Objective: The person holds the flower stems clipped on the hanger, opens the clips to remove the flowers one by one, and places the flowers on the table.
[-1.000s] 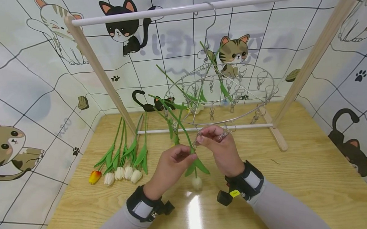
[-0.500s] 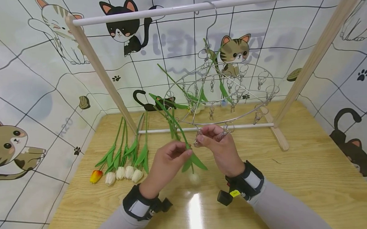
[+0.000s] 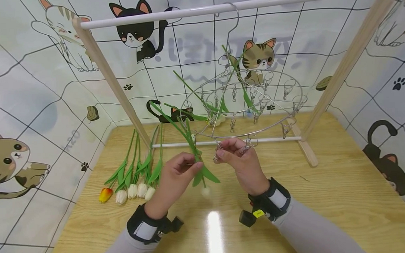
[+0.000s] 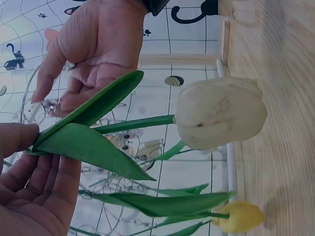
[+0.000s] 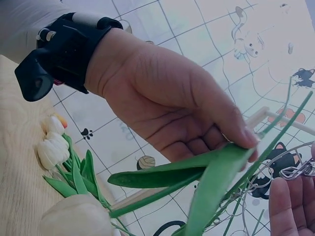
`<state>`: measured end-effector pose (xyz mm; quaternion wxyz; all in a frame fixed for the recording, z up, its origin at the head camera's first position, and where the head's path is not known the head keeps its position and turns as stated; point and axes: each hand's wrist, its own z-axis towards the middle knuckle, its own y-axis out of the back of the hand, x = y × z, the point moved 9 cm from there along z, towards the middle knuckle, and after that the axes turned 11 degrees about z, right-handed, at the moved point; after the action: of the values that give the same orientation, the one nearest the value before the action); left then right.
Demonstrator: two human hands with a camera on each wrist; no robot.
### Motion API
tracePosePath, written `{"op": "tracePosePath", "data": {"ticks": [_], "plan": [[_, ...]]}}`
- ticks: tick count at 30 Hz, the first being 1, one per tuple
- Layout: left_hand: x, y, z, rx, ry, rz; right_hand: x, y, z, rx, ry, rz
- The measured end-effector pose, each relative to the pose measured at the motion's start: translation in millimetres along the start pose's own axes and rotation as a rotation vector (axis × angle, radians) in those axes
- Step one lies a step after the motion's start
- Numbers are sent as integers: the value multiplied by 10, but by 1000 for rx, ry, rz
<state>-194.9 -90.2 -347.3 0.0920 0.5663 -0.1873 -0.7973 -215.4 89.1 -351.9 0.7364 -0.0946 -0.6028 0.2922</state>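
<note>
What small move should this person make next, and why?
Probably ease the green-stemmed white tulip rightward to the small silver metal clip: the left hand holds the tulip, the right hand pinches the clip, and a gap separates stem and clip.

"Is that round silver wire hanger [image 3: 234,136] metal?"
"Looks it, smooth and shiny. The flat pale-brown wooden table [image 3: 352,195] is glossy (note the white glare); the cup-shaped white tulip bloom [image 4: 221,114], matt, faintly smudged."

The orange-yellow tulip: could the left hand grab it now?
Probably not: the left hand pinches a white tulip, and more white tulips lie between that hand and the orange-yellow tulip.
</note>
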Motion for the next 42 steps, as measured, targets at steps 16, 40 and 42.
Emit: {"op": "tracePosePath", "data": {"ticks": [16,40,42], "plan": [[411,633,-37,-124,181,217,2,13,-1,-11,-1,-10],[1257,767,221,3,429,464,0,-3,-15,14,-5,-19],[1290,759,232,3,427,485,1,-1,-17,10,-7,-23]]}}
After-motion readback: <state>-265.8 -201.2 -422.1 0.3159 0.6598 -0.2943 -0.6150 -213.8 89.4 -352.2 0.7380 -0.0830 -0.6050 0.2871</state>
